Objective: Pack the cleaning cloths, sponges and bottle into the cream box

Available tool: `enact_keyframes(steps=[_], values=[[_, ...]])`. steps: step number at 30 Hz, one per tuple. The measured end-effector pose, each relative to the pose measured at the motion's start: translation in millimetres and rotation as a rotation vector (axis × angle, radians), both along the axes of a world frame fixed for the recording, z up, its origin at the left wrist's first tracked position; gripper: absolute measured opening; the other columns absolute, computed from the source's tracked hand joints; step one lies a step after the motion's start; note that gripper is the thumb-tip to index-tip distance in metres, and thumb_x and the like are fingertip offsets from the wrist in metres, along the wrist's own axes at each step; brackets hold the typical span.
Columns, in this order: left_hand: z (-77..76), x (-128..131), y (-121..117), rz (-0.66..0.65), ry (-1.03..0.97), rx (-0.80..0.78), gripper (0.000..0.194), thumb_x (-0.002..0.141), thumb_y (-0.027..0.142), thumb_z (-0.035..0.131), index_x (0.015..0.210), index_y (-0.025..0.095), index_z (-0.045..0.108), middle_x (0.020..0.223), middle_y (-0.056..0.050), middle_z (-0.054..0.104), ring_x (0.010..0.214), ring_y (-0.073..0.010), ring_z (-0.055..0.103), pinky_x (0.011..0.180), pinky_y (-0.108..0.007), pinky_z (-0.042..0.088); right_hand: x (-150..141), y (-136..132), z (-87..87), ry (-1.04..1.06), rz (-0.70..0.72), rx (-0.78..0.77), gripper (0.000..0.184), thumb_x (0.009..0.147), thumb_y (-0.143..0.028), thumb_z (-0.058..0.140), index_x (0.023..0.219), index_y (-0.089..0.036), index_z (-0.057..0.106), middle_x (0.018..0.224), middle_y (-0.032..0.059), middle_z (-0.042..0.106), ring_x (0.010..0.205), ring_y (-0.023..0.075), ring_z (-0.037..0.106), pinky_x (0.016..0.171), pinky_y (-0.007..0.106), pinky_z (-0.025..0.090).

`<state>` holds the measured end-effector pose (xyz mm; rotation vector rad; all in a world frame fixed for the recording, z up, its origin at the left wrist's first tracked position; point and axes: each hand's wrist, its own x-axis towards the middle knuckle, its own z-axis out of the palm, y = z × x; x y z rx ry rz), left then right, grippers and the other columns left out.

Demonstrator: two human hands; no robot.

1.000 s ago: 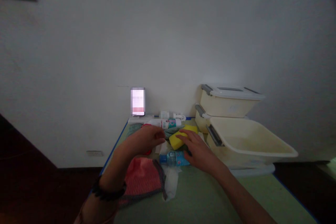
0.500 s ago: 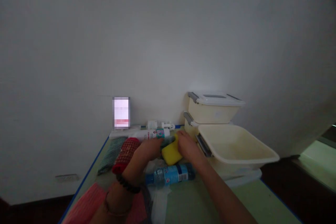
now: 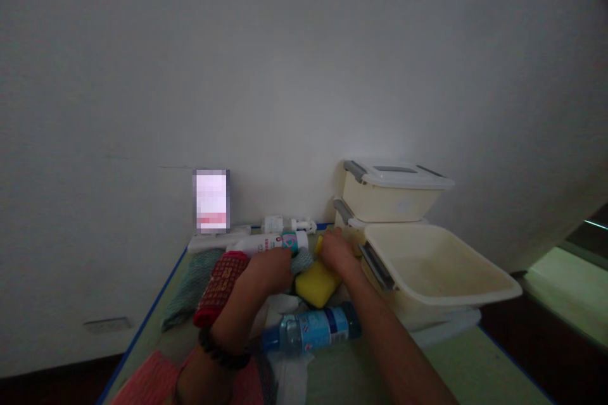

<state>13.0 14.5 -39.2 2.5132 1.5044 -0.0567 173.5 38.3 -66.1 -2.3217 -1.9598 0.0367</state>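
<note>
My right hand (image 3: 338, 252) is closed on the far right side of a yellow sponge (image 3: 317, 285), its fingertips partly hidden. To its left, my left hand (image 3: 270, 271) has its fingers curled beside a grey-blue knitted-looking piece (image 3: 302, 261); what those fingers hold is hidden. A clear blue bottle (image 3: 311, 330) with a blue cap lies on its side nearer to me. Behind my left hand lies a white bottle (image 3: 266, 243) with a green and pink label. A rolled red cloth (image 3: 222, 286) is left of my left wrist.
On the right stand an open cream bin (image 3: 437, 266) and, behind it, a lidded cream box (image 3: 389, 193). A grey-green folded cloth (image 3: 192, 281), pink cloth (image 3: 147, 376) and lit screen (image 3: 211, 199) are on the left. A pump bottle (image 3: 285, 225) lies by the wall.
The view has shifted slightly. The yellow sponge has turned a little between my hands, and more of the grey-blue piece shows beside my left fingers.
</note>
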Motion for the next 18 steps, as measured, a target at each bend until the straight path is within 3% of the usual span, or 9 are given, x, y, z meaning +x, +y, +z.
enact_keyframes(steps=[2,4,6,7,9,12,15,18], values=[[7.7,-6,1,0.030,-0.044,0.034,0.025,0.080,0.017,0.048,0.102,0.013,0.059,0.100,-0.017,0.066,0.091,-0.0295,0.064,0.073,-0.039,0.050,-3,-1,5.6,-0.001,-0.030,0.056,0.037,0.090,-0.018,0.048,0.126,-0.011,0.046,0.129,0.0186,0.047,0.100,0.0224,0.059,0.080,0.037,0.050],[16.7,-14,3,0.047,-0.106,0.080,0.026,0.080,0.018,0.045,0.102,0.012,0.057,0.097,-0.017,0.067,0.088,-0.0288,0.065,0.072,-0.038,0.049,-3,-6,9.5,0.009,-0.007,0.095,0.054,0.085,-0.005,0.042,0.138,-0.007,0.029,0.141,0.0268,0.029,0.105,0.0246,0.059,0.081,0.034,0.048],[25.5,-23,6,0.062,-0.183,0.129,0.027,0.083,0.020,0.039,0.104,0.013,0.054,0.095,-0.015,0.068,0.085,-0.0249,0.065,0.071,-0.033,0.048,1,-13,10.4,0.025,0.064,0.092,0.068,0.080,0.002,0.040,0.143,-0.009,0.017,0.147,0.0264,0.017,0.112,0.0260,0.055,0.085,0.033,0.046],[29.3,-27,8,0.078,-0.219,0.154,0.030,0.084,0.021,0.036,0.108,0.013,0.052,0.096,-0.014,0.068,0.084,-0.0236,0.065,0.069,-0.032,0.047,4,-19,9.6,0.034,0.111,0.072,0.069,0.079,0.002,0.042,0.143,-0.010,0.019,0.147,0.0247,0.019,0.115,0.0263,0.053,0.087,0.033,0.046],[35.2,-35,11,0.120,-0.276,0.203,0.035,0.086,0.022,0.032,0.116,0.014,0.047,0.098,-0.014,0.067,0.082,-0.0227,0.065,0.067,-0.031,0.047,11,-30,5.7,0.053,0.220,0.003,0.057,0.081,-0.003,0.049,0.136,-0.012,0.036,0.139,0.0200,0.038,0.115,0.0254,0.053,0.089,0.033,0.045],[39.5,-42,13,0.165,-0.315,0.251,0.039,0.086,0.022,0.031,0.121,0.015,0.046,0.101,-0.014,0.067,0.083,-0.0234,0.065,0.067,-0.031,0.047,15,-46,-2.8,0.070,0.341,-0.075,0.034,0.086,-0.023,0.056,0.119,-0.017,0.053,0.122,0.0101,0.055,0.105,0.0218,0.057,0.087,0.040,0.047],[39.8,-42,13,0.171,-0.325,0.265,0.040,0.086,0.022,0.031,0.121,0.016,0.050,0.101,-0.012,0.068,0.084,-0.0234,0.065,0.069,-0.030,0.047,10,-55,-8.7,0.057,0.317,-0.060,0.032,0.089,-0.031,0.052,0.117,-0.017,0.053,0.117,0.0079,0.056,0.099,0.0205,0.058,0.083,0.043,0.049],[38.3,-41,14,0.167,-0.333,0.269,0.042,0.088,0.024,0.030,0.123,0.014,0.050,0.101,-0.013,0.068,0.084,-0.0234,0.065,0.070,-0.030,0.047,4,-59,-8.4,0.027,0.247,-0.020,0.034,0.088,-0.023,0.052,0.119,-0.010,0.052,0.113,0.0132,0.058,0.100,0.0226,0.058,0.084,0.039,0.048]])
